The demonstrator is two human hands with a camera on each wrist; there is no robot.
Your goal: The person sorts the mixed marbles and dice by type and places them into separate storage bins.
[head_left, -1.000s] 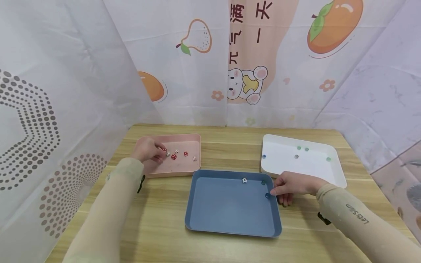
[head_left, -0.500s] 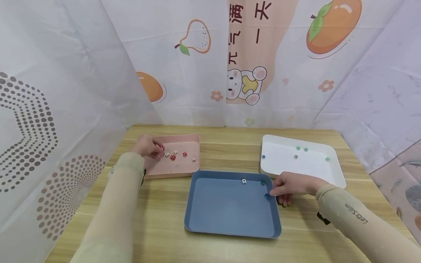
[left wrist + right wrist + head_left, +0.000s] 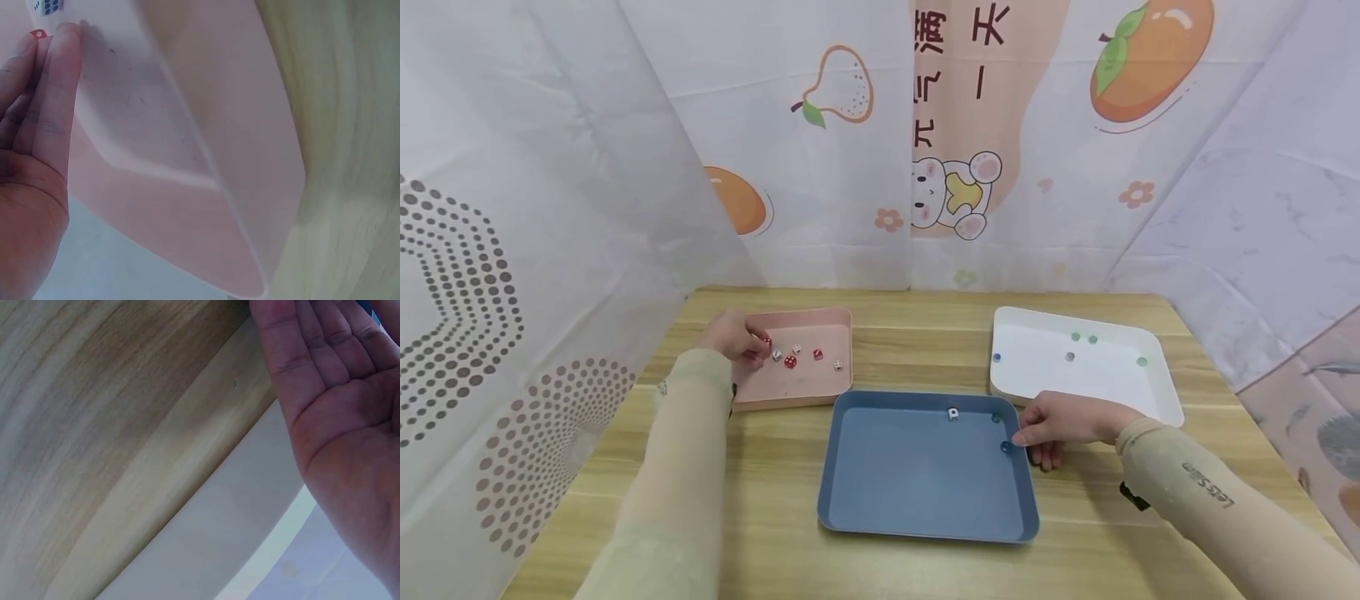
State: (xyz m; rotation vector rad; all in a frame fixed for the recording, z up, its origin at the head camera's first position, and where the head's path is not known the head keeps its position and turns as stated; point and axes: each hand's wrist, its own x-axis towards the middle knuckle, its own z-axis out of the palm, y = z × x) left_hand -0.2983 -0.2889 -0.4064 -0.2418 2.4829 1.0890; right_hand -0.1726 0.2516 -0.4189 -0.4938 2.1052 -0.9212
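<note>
My left hand (image 3: 735, 337) reaches over the left side of the pink tray (image 3: 790, 385). Its thumb and a finger pinch a red die (image 3: 39, 34), mostly covered by the fingertips in the left wrist view. A white die (image 3: 48, 6) lies just beyond them. My right hand (image 3: 1067, 423) grips the right rim of the blue tray (image 3: 917, 483), thumb over the inner side and other fingers outside. Near the thumb sits a dark blue bead (image 3: 1006, 447); a green bead (image 3: 996, 417) and a white die (image 3: 953, 414) lie toward the back of that tray.
Several red and white dice, among them a red one (image 3: 790, 362), lie loose in the pink tray. A white tray (image 3: 1105, 387) at the back right holds several glassy beads. Patterned curtains (image 3: 835, 192) hang behind the wooden table (image 3: 925, 342).
The left fingers have drawn together on the red die and shifted slightly. My right hand stays on the blue tray's rim. The whole head view has drifted a little.
</note>
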